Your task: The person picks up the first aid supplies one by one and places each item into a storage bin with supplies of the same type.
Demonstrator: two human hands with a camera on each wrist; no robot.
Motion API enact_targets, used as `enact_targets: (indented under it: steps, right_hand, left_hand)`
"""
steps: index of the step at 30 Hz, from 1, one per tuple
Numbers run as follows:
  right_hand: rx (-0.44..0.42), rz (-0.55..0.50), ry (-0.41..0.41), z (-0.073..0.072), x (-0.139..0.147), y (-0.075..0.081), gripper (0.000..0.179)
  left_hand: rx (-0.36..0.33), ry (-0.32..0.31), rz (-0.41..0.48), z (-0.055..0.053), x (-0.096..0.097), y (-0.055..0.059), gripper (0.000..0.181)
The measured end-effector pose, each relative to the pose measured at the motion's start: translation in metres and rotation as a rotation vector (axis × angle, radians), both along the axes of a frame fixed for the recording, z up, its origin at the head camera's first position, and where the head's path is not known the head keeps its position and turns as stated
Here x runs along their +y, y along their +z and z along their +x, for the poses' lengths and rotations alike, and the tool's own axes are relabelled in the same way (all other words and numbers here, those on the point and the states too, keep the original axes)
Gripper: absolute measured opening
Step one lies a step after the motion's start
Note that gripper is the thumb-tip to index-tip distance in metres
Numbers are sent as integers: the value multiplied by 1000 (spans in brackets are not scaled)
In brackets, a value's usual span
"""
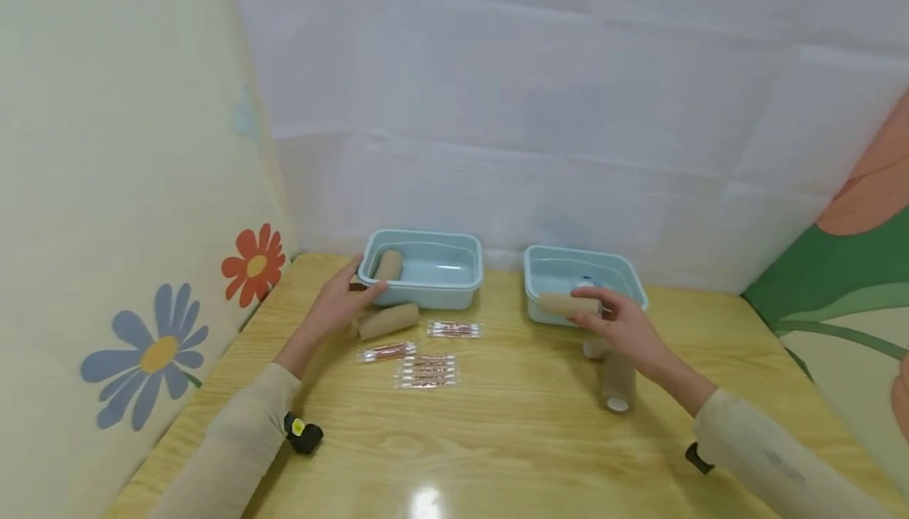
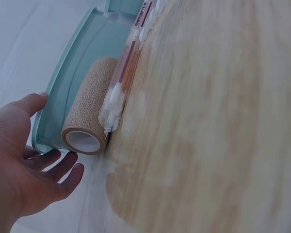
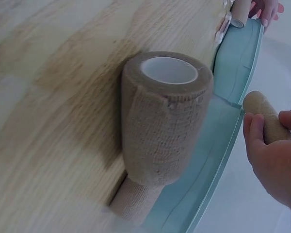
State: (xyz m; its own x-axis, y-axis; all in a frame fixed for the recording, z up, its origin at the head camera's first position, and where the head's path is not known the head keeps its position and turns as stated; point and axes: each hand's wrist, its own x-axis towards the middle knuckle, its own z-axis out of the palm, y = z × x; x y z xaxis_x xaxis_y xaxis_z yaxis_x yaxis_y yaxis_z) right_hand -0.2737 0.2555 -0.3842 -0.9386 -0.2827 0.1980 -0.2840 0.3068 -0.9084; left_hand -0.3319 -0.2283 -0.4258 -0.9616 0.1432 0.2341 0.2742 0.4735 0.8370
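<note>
My left hand touches the left end of a light blue plastic bin, thumb at the rim and fingers spread around the corner. Inside that bin lies a tan bandage roll. Another bandage roll rests on the table against its front wall, near my fingertips. My right hand grips a tan bandage roll between thumb and fingers, above the front rim of a second blue bin. Below the right hand, a larger bandage roll with a white core lies beside a smaller roll.
Clear packets of brown-stemmed cotton swabs, one packet close to the left bin and another packet nearer me, lie on the wooden table. A small white-and-blue item sits in the right bin. White sheeting hangs behind.
</note>
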Motion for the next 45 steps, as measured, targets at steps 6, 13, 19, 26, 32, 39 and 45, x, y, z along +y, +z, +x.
enact_targets:
  steps: [6, 13, 19, 26, 32, 39, 45]
  right_hand:
    - [27, 9, 28, -6, -9, 4, 41]
    - [69, 60, 27, -12, -25, 9, 40]
    - [77, 107, 27, -20, -45, 13, 43]
    - [32, 115, 10, -31, -63, 17, 44]
    - [-19, 42, -3, -42, -79, 20, 43]
    - [-55, -92, 26, -55, -101, 20, 45]
    - [-58, -118, -2, -63, -127, 15, 46]
  left_hand:
    - [-1, -9, 16, -2, 7, 1, 89]
    - [3, -9, 29, -3, 10, 0, 86]
    - [-13, 10, 17, -2, 7, 1, 89]
    - [-29, 17, 12, -3, 2, 0, 90]
    - [-36, 25, 5, -3, 2, 0, 90]
    - [-44, 33, 17, -2, 2, 2, 90]
    - [-60, 38, 21, 0, -1, 0, 91]
